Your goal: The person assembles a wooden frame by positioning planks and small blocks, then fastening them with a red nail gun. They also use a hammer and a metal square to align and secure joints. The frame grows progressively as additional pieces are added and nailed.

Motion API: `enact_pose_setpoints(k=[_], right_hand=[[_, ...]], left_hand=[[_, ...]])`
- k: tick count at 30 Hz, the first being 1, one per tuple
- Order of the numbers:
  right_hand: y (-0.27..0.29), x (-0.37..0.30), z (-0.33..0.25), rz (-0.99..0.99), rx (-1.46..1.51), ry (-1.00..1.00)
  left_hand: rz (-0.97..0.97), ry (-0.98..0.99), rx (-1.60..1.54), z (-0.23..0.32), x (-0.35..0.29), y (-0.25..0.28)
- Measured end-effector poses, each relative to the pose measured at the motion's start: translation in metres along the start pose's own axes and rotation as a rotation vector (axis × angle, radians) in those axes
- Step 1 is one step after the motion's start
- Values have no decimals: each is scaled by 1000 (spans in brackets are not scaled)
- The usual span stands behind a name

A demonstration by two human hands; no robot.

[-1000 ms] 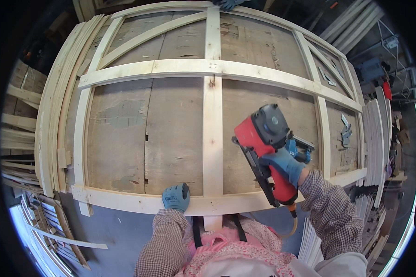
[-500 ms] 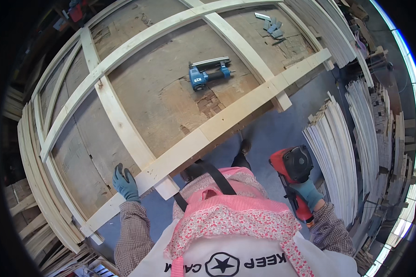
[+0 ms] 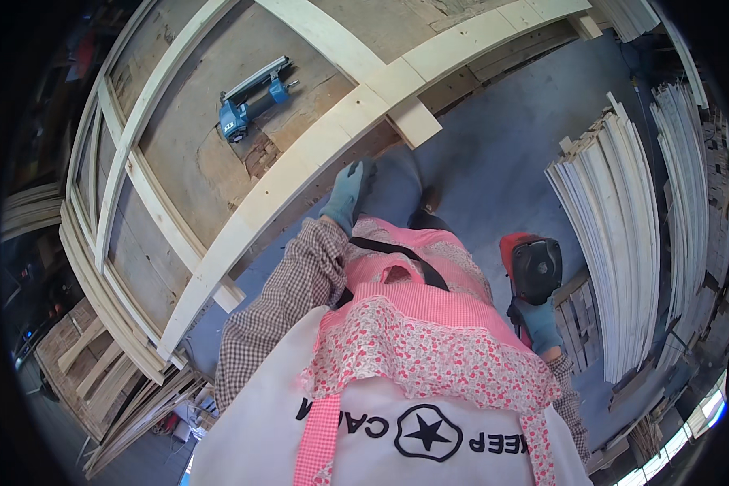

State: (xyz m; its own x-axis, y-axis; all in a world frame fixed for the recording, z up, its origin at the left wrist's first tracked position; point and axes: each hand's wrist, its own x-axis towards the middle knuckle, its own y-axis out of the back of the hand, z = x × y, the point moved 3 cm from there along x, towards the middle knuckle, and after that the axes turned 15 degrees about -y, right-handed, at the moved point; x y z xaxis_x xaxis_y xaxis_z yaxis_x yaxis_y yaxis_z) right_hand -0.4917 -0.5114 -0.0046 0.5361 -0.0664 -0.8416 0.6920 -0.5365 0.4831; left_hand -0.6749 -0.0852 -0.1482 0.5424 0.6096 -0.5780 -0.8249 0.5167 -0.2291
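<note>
My right hand, in a blue-grey glove, grips a red and black nail gun held low at my right side, its black round head uppermost. My left hand, in the same kind of glove, is in front of my body beside the near rail of the wooden frame. Its dark-tipped fingers point away from me and hold nothing that I can see. Pale boards form the frame, with curved and crossing slats on a worn worktable. Inside one bay rests a blue nail gun with a long magazine.
Stacks of long pale slats stand on the right. More strips are bundled along the frame's far left side, with scrap boards below them. A short board end juts past the near rail over the blue-grey floor.
My view and body have turned to the right along the frame. The left hand has left the rail's left end and come in front of me; the right hand still holds the red nail gun.
</note>
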Motion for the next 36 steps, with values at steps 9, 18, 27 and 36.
enact_pose_setpoints(k=[9,18,27,36], right_hand=[[30,-8,-50,-86,297,117],[39,-15,-140,-93,227,185],[81,54,-196,-263,43,306],[96,80,-278,-457,-310,450]], left_hand=[[251,159,57,22,57,-96],[360,-196,857,19,61,-105],[491,-218,853,12,50,-111],[659,-190,819,6,47,-110]])
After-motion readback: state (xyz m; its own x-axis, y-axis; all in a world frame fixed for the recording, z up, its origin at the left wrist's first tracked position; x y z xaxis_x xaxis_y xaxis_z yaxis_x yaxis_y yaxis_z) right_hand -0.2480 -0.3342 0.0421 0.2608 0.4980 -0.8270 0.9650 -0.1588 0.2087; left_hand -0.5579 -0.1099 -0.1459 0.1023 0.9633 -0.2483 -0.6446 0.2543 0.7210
